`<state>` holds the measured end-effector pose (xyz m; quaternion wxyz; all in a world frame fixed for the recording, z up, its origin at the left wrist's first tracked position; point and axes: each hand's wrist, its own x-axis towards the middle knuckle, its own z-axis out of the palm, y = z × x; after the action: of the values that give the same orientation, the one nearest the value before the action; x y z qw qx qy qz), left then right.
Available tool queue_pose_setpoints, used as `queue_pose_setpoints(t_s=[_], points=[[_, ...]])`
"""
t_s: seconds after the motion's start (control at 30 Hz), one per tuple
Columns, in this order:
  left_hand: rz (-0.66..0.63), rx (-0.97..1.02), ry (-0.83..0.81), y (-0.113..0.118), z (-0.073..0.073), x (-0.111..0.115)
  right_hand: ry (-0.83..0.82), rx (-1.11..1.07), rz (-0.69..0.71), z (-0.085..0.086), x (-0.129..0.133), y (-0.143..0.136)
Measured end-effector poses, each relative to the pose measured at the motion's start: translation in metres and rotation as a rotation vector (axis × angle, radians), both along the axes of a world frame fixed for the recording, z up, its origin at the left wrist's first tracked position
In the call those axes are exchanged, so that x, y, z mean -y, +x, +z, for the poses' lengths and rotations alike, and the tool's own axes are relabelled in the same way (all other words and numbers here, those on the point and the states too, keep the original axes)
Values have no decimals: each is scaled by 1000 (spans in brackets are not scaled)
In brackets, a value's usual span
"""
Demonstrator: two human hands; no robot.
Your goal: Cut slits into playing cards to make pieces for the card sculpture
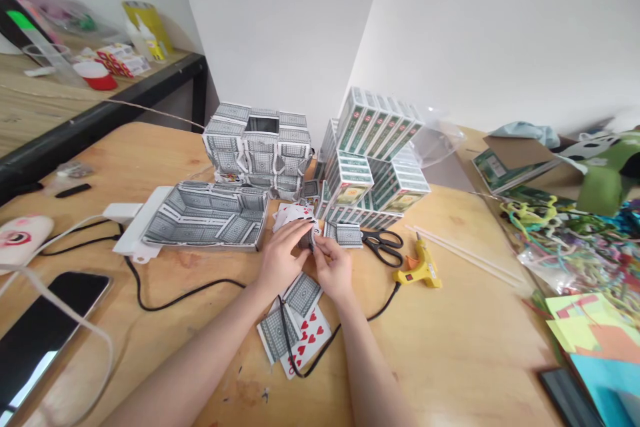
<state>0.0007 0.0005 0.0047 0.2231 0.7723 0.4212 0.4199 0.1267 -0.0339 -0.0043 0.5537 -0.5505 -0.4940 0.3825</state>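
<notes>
My left hand [283,255] and my right hand [333,268] meet at the middle of the table, fingers closed around a playing card [317,232] that looks bent. Loose playing cards [287,215] lie just behind my fingers. Under my forearms are a ten-of-hearts-like card [311,337] and grey-backed cards [303,293], crossed by a black cord. A tray made of cards [210,213] stands to the left, and a larger structure of folded cards [260,147] behind it. Right of my hands lies a small flat card piece [349,235].
Stacked card boxes [383,123] stand at the back right. Black scissors [384,247], a yellow glue gun [421,265] and clear glue sticks [470,255] lie to the right. A phone [50,340] and cables are at left; colourful pipe cleaners [565,240] and paper [600,340] at far right.
</notes>
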Motion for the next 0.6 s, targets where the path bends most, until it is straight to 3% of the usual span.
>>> queue_pose_setpoints(t_s=[0.17,0.37,0.6], points=[[-45,-44,-2,1,6,-1,-81,-221,-21,4,-5,3],[8,174,-221,3,4,-3,-159,-411,-23,14,-8,10],[141,149,-326,2,1,-3,-221,-261,97,15,-2,2]])
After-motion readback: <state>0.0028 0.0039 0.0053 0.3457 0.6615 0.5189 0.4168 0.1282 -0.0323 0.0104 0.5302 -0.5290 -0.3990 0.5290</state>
